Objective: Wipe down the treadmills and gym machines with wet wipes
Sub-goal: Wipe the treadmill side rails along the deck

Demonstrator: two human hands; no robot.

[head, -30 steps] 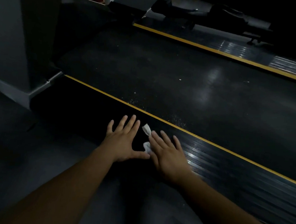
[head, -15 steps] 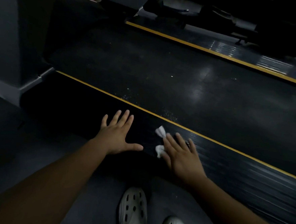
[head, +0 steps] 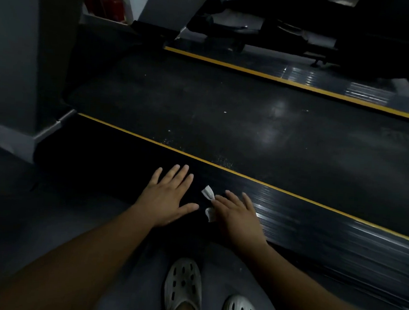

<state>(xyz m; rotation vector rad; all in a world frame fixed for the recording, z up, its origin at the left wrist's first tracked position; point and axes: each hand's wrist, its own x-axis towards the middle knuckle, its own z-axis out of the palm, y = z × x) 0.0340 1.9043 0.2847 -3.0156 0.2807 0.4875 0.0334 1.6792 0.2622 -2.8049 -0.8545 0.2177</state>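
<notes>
Bracing with the bare left hand [head: 169, 198] at lower centre of the frame, fingers spread flat and grasping nothing, probably for balance while leaning in. Pressing a small crumpled white wet wipe [head: 208, 193] beneath the straight fingers of the right hand [head: 239, 216], pinned rather than clenched, onto the black ribbed treadmill side rail [head: 314, 225], just below its thin yellow edge stripe [head: 269, 184]. Flat palm apparently chosen to spread pressure across the grooves. Seemingly mid-wipe on the rail. Above it, the wide black running belt [head: 249, 124], flecked with pale specks and judged not yet cleaned.
</notes>
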